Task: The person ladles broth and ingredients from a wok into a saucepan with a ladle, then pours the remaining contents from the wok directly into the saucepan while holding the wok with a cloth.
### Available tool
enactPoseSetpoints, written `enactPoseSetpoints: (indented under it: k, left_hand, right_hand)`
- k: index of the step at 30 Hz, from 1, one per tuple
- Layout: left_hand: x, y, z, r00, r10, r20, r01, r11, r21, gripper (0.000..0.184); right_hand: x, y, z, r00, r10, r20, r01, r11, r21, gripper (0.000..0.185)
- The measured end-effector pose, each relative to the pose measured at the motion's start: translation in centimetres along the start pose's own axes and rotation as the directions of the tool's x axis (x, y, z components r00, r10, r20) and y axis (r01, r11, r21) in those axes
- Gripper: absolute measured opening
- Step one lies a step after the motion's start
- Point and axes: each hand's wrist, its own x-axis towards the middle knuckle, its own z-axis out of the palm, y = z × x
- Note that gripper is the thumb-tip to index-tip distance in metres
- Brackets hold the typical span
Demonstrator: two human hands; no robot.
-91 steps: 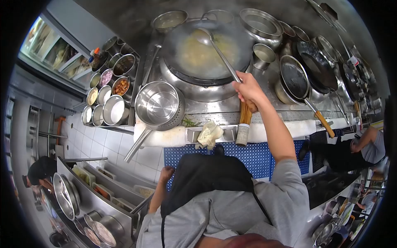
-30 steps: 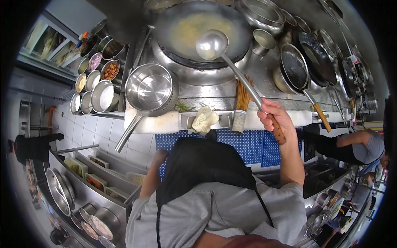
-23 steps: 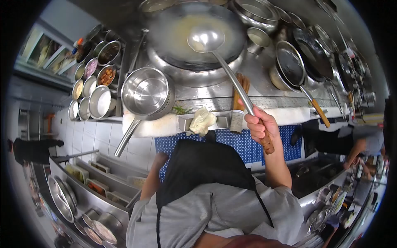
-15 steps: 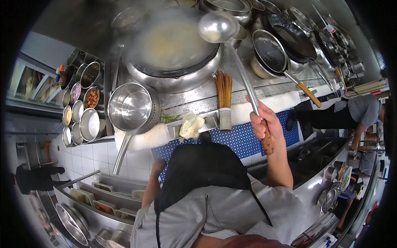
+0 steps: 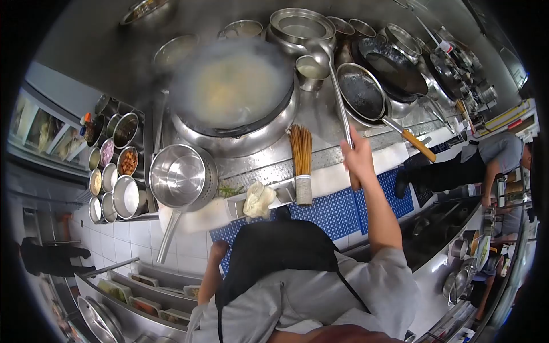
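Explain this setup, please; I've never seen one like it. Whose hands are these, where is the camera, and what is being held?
There is no machine: these are a person's bare hands. One camera, worn on the head, looks forward and down, so the person's black apron shows below. The right hand grips a long-handled ladle, its bowl to the right of a steaming wok. The left hand is beside the apron; I see nothing held in it. Along the stove's front edge are a saucepan, a bristle brush and a crumpled pale cloth.
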Motion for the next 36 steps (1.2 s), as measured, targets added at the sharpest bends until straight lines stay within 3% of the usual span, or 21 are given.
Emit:
enactPoseSetpoints:
  k: [2, 5, 7, 8, 11, 15, 16, 17, 18, 19, 21, 23, 26, 28, 30, 32, 35, 36]
  left_hand:
    - [-0.6, 2.2, -0.8, 0.967, -0.251, -0.034, 0.228, 0.922, -0.313, 0.014]
    - [-1.4, 3.9, -1.0, 0.943, -0.327, -0.068, 0.292, 0.905, -0.309, 0.017]
    - [-2.1, 5.8, -0.7, 0.825, -0.563, -0.043, 0.486, 0.746, -0.455, 0.02]
    - [-2.6, 6.8, -0.5, 0.744, -0.668, -0.015, 0.563, 0.639, -0.524, 0.021]
    - [-4.9, 9.3, 0.4, 0.679, -0.733, 0.035, 0.598, 0.524, -0.606, 0.02]
    - [-8.3, 12.6, 2.1, 0.658, -0.753, -0.005, 0.564, 0.497, -0.659, 0.016]
    - [-8.8, 13.3, 2.4, 0.654, -0.756, -0.03, 0.552, 0.503, -0.665, 0.016]
    - [-9.5, 13.3, 3.2, 0.652, -0.756, -0.054, 0.538, 0.512, -0.669, 0.016]
    - [-10.1, 13.1, 4.3, 0.654, -0.753, -0.078, 0.522, 0.523, -0.674, 0.017]
    - [-10.6, 11.7, 6.2, 0.633, -0.771, -0.069, 0.525, 0.493, -0.694, 0.017]
    - [-11.5, 8.9, 9.4, 0.596, -0.802, -0.049, 0.524, 0.434, -0.732, 0.019]
    - [-10.9, 9.0, 7.4, 0.65, -0.759, -0.034, 0.615, 0.553, -0.562, 0.019]
    - [-6.6, 10.0, 1.3, 0.698, -0.706, 0.12, 0.617, 0.508, -0.601, 0.022]
    - [-4.8, 6.8, 0.2, 0.808, -0.576, 0.123, 0.58, 0.741, -0.339, 0.022]
    - [-3.8, 5.5, -0.8, 0.768, -0.639, 0.047, 0.543, 0.61, -0.577, 0.02]
    - [-2.8, 2.5, -0.9, 0.807, -0.591, 0.018, 0.544, 0.73, -0.415, 0.018]
    - [-3.1, 2.2, -2.8, 0.879, -0.477, -0.018, 0.391, 0.74, -0.547, 0.015]
    - [-3.6, 2.5, -3.2, 0.878, -0.478, 0.018, 0.422, 0.755, -0.502, 0.015]
  right_hand:
    - [5.2, -1.7, 0.2, 1.0, -0.011, 0.014, 0.01, 0.994, 0.104, 0.044]
    - [13.0, -4.3, 0.7, 0.995, 0.006, 0.096, -0.039, 0.939, 0.341, 0.014]
    - [18.2, -4.8, 1.6, 0.994, -0.005, 0.11, -0.037, 0.926, 0.375, 0.007]
    - [20.6, -4.8, 2.4, 0.993, -0.011, 0.121, -0.038, 0.919, 0.392, 0.009]
    - [27.1, -3.8, 4.6, 0.995, 0.002, 0.098, -0.031, 0.955, 0.296, 0.013]
    - [32.9, -3.8, 5.5, 0.978, 0.036, 0.204, -0.093, 0.956, 0.277, 0.026]
    - [35.6, -2.8, 5.9, 0.956, 0.19, 0.222, -0.262, 0.892, 0.368, 0.025]
    - [36.1, -2.9, 5.5, 0.841, 0.236, 0.486, -0.528, 0.551, 0.646, 0.024]
    - [35.9, -3.3, 4.8, 0.692, 0.139, 0.708, -0.721, 0.077, 0.689, 0.023]
    - [34.8, -3.4, 4.5, 0.699, 0.019, 0.715, -0.712, -0.075, 0.698, 0.022]
    - [32.2, -3.9, 3.4, 0.737, -0.09, 0.67, -0.674, -0.156, 0.722, 0.023]
    - [30.2, -3.3, 2.4, 0.712, -0.268, 0.649, -0.702, -0.248, 0.668, 0.027]
    - [23.1, -5.3, 0.3, 0.749, -0.274, 0.604, -0.662, -0.36, 0.658, 0.037]
    - [18.9, -5.2, -0.1, 0.721, -0.327, 0.611, -0.689, -0.43, 0.583, 0.043]
    - [13.2, -5.8, 0.1, 0.728, -0.348, 0.591, -0.681, -0.469, 0.563, 0.045]
    - [8.9, -4.6, 0.9, 0.726, -0.379, 0.574, -0.683, -0.493, 0.539, 0.046]
    - [1.8, -3.7, 1.6, 0.722, -0.353, 0.595, -0.67, -0.569, 0.476, 0.043]
    - [-0.1, -3.1, 1.9, 0.712, -0.349, 0.609, -0.67, -0.596, 0.442, 0.04]
